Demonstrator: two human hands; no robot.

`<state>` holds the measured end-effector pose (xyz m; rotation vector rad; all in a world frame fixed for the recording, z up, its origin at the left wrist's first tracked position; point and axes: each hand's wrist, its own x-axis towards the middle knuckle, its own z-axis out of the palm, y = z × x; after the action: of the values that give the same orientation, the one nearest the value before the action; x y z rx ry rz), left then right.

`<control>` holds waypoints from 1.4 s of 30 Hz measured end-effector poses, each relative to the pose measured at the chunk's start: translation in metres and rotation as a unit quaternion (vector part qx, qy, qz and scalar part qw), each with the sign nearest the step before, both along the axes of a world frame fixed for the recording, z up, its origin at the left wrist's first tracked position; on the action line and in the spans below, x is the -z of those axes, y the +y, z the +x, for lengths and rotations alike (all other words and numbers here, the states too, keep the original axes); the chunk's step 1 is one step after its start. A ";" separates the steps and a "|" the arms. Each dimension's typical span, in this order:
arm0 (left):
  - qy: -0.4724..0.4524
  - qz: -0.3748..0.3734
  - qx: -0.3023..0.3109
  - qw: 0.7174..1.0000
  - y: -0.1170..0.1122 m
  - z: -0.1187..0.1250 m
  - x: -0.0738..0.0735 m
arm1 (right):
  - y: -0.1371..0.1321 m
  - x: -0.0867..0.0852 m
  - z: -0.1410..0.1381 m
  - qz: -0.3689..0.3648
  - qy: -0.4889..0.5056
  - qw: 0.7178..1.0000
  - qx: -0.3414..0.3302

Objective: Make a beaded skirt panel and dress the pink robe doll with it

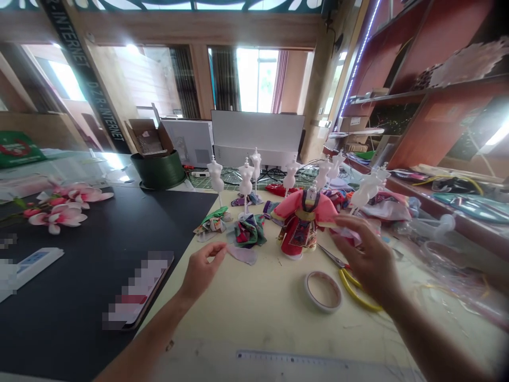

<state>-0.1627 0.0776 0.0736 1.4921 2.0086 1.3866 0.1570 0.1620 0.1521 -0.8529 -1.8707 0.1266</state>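
My left hand [202, 270] hangs over the pale yellow cutting mat [270, 313], its pinched fingertips meeting the edge of a lilac fabric scrap [242, 255]. Whether they grip the scrap, I cannot tell. My right hand [369, 260] pinches a pale fabric piece [350, 236] beside the pink sleeve of a miniature red-and-pink robe [304, 223] on a small stand. Below that hand lie yellow-handled scissors [353, 289] and a roll of tape [323, 292]. Several white dress forms [245, 180] rise behind, among crumpled patterned cloth [249, 232].
A black mat [79, 302] with pink artificial magnolias [59, 209] and a pixelated object [137, 289] lies left of the yellow mat. A metal ruler [290, 359] lies along the near side. Plastic wrap and shelves [449, 196] fill the right; a dark green bin [158, 170] stands behind.
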 end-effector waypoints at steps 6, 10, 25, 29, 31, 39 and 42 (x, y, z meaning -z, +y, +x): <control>0.061 -0.046 -0.053 0.996 0.041 -0.058 -0.015 | -0.053 0.048 0.007 0.012 -0.148 0.987 -0.059; 0.093 -0.098 -0.085 0.987 0.086 -0.089 -0.011 | -0.069 0.076 0.004 0.045 -0.175 0.979 -0.099; 0.151 -0.219 -0.109 0.958 0.192 -0.118 0.031 | -0.060 0.121 -0.010 0.015 -0.144 0.982 -0.120; 0.186 -0.237 -0.102 0.948 0.199 -0.117 0.035 | -0.059 0.126 -0.011 -0.008 -0.139 0.983 -0.117; 0.198 -0.244 -0.101 0.944 0.201 -0.116 0.037 | -0.060 0.126 -0.011 -0.017 -0.135 0.984 -0.116; 0.221 -0.228 -0.110 0.942 0.195 -0.109 0.036 | -0.060 0.124 -0.012 -0.028 -0.128 0.986 -0.107; 0.220 -0.209 -0.115 0.946 0.186 -0.108 0.032 | -0.062 0.124 -0.014 -0.026 -0.116 0.989 -0.092</control>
<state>-0.2707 0.2633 0.0417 1.4935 2.6107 0.6512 0.1435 0.0999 0.0282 -0.7544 -2.1728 0.1996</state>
